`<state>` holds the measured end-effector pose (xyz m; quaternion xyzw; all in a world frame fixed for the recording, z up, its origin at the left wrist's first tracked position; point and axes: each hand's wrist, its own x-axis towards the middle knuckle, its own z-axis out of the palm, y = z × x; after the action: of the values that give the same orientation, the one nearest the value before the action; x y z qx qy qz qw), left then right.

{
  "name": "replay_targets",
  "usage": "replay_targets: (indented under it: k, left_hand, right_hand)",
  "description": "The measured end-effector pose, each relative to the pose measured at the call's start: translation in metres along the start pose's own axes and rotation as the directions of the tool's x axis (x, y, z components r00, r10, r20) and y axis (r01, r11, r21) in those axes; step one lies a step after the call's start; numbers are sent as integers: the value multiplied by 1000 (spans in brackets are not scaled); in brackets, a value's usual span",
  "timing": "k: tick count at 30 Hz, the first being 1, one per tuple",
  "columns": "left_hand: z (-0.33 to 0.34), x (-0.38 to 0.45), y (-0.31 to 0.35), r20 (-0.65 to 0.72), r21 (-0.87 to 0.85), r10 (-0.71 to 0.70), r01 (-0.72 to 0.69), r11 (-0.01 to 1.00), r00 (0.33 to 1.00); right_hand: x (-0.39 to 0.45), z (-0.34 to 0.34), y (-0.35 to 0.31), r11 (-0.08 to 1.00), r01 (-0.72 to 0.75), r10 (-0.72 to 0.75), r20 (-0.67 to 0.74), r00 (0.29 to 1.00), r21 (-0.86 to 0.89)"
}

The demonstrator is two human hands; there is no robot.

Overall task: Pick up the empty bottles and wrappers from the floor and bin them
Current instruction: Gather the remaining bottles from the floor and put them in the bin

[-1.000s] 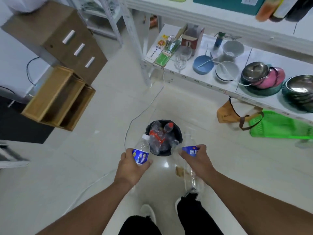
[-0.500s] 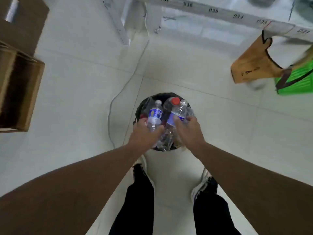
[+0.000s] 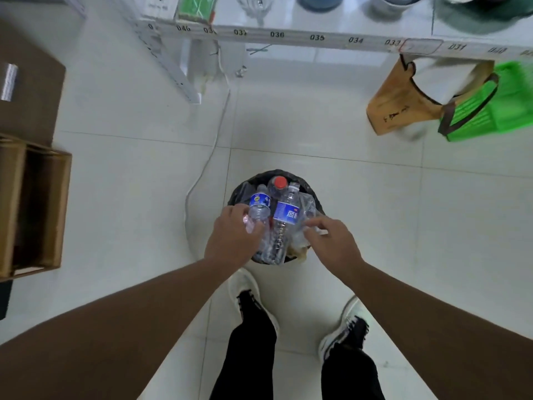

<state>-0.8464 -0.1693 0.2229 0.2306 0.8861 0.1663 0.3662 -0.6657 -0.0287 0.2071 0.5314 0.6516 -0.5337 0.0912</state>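
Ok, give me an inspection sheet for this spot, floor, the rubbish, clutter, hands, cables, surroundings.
Surface: pale tiled floor, glossy; no loose litter seen on it.
Job's things: black-lined bin heaped with clear plastic bottles; a small blue-label bottle, a taller blue-label bottle, a red-capped bottle and crumpled clear plastic.
Clutter: brown bag and green basket under the shelf.
Hands: left hand on the small bottle; right hand open over the bin's edge.
Cables: white cable along the floor, left of the bin.
Surroundings: numbered shelf edge; wooden boxes at left.
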Motion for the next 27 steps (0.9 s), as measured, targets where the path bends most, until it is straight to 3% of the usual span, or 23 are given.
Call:
replay_targets:
  k: [5, 9, 16, 22, 27]
  left_hand:
    - [8, -10, 35, 54, 27, 15, -16, 1000, 998]
    - [33, -16, 74, 165, 99, 100, -118, 988, 981]
    - [98, -42, 156, 261, 144, 198, -241, 960, 945]
    - [162, -96, 244, 456, 290, 272, -431, 854, 847]
    - [226, -147, 348, 589, 287, 385, -630, 722, 710]
  right_hand:
    - [-14, -41, 25, 994, -73, 74, -7, 997, 86]
    - [-31, -84, 56, 984, -123, 127, -22, 992, 129]
    - [-96, -181, 155, 936, -220, 256, -102, 961, 274]
    - [-178, -261, 248, 808, -287, 447, -219, 867, 514]
    - [-248, -314, 331, 725, -273, 526, -252, 812, 632]
